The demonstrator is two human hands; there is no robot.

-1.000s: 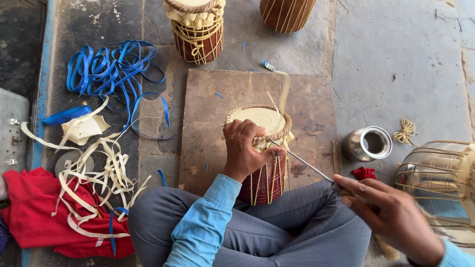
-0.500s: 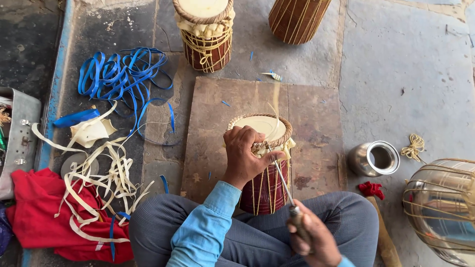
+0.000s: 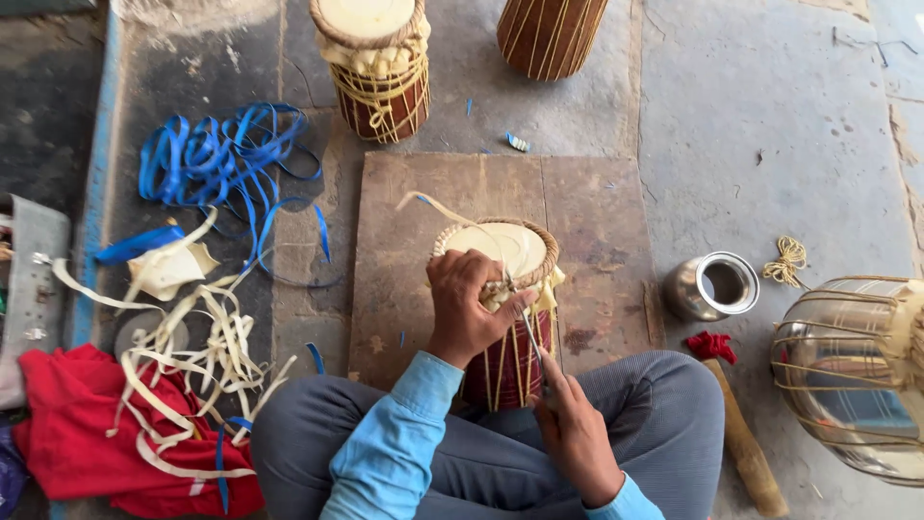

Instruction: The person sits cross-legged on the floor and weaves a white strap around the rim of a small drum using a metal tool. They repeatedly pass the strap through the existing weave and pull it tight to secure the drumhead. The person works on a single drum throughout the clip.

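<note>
Now that the right hand [image 3: 576, 433] has swung back in from the side, I've got its grip closed on the thin metal tool [image 3: 531, 337] at the drum [image 3: 508, 308] rim, left hand [image 3: 469, 306] clamping the lacing, drum between my knees on the wooden board [image 3: 404, 250].

A tangle of blue straps [image 3: 217, 159] lies at ten o'clock, with pale strips [image 3: 192, 337] spilling over a red cloth [image 3: 87, 424] at eight. A second laced drum [image 3: 375, 67] stands at twelve, another drum [image 3: 549, 34] at one. A steel cup [image 3: 710, 286] sits at three, just beside a metal bowl drum [image 3: 857, 371].
</note>
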